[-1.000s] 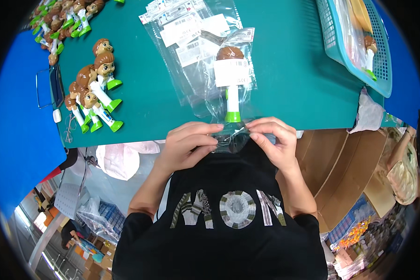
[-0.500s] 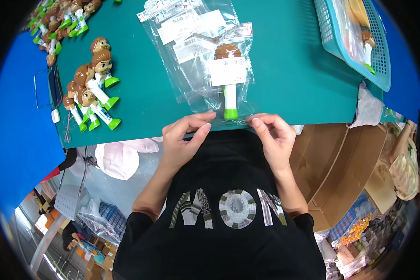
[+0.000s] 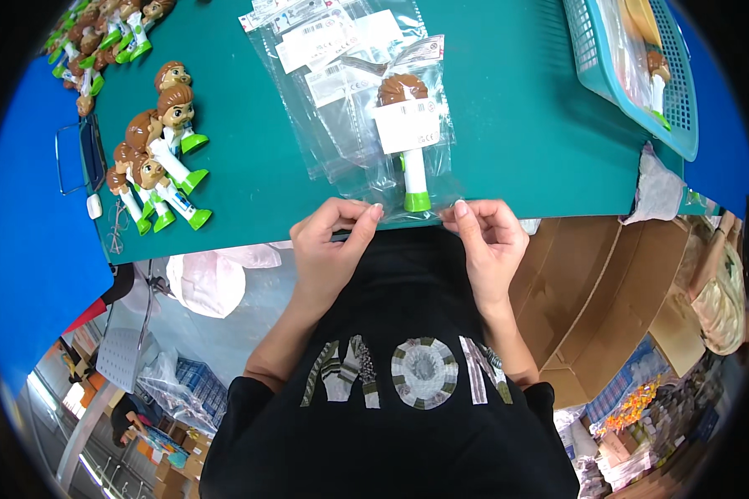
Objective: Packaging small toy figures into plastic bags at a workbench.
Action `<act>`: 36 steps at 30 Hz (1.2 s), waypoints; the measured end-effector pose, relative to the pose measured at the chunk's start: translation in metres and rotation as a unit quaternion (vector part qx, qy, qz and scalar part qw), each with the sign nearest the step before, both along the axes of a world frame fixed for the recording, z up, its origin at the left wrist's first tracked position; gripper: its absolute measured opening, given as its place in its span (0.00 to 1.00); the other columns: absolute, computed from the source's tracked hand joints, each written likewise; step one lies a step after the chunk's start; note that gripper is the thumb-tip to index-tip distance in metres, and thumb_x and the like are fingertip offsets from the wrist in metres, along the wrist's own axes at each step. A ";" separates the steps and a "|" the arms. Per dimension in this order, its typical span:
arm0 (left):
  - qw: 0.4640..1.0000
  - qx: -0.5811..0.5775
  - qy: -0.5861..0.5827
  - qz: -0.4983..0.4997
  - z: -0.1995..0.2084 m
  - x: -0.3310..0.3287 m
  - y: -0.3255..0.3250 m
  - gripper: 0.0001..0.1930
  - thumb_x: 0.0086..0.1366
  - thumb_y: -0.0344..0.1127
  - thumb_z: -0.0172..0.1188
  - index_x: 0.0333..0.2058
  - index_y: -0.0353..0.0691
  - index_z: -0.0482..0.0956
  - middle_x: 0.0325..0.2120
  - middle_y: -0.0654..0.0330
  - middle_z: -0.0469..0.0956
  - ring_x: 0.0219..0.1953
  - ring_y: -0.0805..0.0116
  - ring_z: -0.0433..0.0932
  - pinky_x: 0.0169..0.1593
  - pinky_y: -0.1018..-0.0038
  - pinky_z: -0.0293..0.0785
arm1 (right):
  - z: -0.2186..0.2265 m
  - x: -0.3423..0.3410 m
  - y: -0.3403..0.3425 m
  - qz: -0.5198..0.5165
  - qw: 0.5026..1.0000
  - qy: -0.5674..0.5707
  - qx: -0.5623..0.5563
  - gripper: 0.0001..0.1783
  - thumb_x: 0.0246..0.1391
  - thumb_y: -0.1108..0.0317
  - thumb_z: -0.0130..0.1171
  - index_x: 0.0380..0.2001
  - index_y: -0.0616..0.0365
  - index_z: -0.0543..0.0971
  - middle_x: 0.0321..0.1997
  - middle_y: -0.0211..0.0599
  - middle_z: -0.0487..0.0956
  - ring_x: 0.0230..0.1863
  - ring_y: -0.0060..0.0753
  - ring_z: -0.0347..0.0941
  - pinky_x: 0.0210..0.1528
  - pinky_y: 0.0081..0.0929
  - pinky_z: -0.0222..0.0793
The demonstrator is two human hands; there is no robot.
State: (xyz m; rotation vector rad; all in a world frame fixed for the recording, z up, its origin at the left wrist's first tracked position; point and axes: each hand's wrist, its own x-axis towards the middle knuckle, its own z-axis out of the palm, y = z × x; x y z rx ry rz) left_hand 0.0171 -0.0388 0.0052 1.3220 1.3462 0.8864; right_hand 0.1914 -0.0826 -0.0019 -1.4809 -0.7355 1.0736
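A toy figure [image 3: 415, 179] with brown hair, a white body and a green base lies inside a clear plastic bag [image 3: 443, 163] on the table, its base toward me. A white printed label [image 3: 406, 127] covers its middle. At the bag's near edge, my left hand [image 3: 326, 243] pinches the left corner between thumb and fingers. My right hand [image 3: 493, 243] pinches the right corner the same way. Beneath and beyond this bag, several flat clear bags [image 3: 295, 104] with white labels overlap one another.
Several loose toy figures [image 3: 160, 158] lie on the green table [image 3: 250, 166] to the left, with a larger pile [image 3: 100, 37] at far left. A blue-green basket [image 3: 587, 50] stands at far right. Below the table's right edge is an open cardboard box [image 3: 591, 291].
My left thumb and fingers have closed on the bag's near left corner, moving slightly up. The figure's base has shifted a little to the right. My right hand keeps its pinch.
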 end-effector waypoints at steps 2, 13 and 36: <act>1.000 0.017 -0.004 0.003 -0.001 0.000 -0.001 0.07 0.57 0.25 0.62 0.23 0.30 0.74 0.24 0.57 0.80 0.25 0.77 0.77 0.29 0.82 0.75 | 0.001 -0.001 0.001 -0.006 1.000 -0.002 0.007 0.06 0.55 0.75 0.56 0.27 0.66 0.74 0.26 0.39 0.79 0.28 0.22 0.76 0.33 0.20 0.76; 0.996 0.019 0.091 -0.014 0.009 0.009 0.005 0.08 0.54 0.24 0.63 0.20 0.32 0.72 0.18 0.63 0.70 0.16 0.80 0.66 0.19 0.82 0.61 | 0.000 -0.001 0.002 0.013 0.999 -0.045 -0.007 0.05 0.54 0.76 0.57 0.26 0.66 0.73 0.25 0.37 0.79 0.27 0.20 0.76 0.32 0.17 0.75; 0.978 -0.186 0.039 -0.087 0.021 -0.002 0.017 0.11 0.62 0.32 0.58 0.41 0.31 0.74 0.25 0.63 0.73 0.14 0.84 0.67 0.14 0.87 0.60 | 0.029 0.027 0.031 0.171 0.961 -0.208 -0.061 0.18 0.41 0.72 0.69 0.38 0.60 0.78 0.31 0.26 0.73 0.17 0.09 0.55 0.18 0.10 0.52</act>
